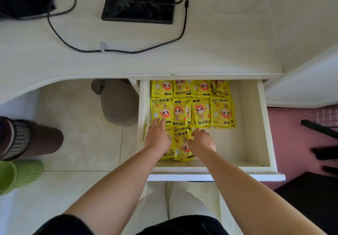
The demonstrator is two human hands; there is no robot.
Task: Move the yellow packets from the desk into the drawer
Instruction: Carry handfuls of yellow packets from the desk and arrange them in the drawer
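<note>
Two hands reach into the open white drawer [263,125] below the desk [219,42]. The yellow packets [201,110] lie flat along the drawer's left side in rows, their long axes running front to back and their print facing mixed ways. The left hand [157,138] rests on them with straight fingers [157,123]. The right hand [202,141] has curled fingers [198,131] at the right edge of the front packet [182,143]; I cannot tell whether they pinch it.

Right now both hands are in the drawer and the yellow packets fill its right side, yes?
No. The left hand and right hand are in the drawer, but the yellow packets fill its left side, not its right, as the head view shows.
</note>
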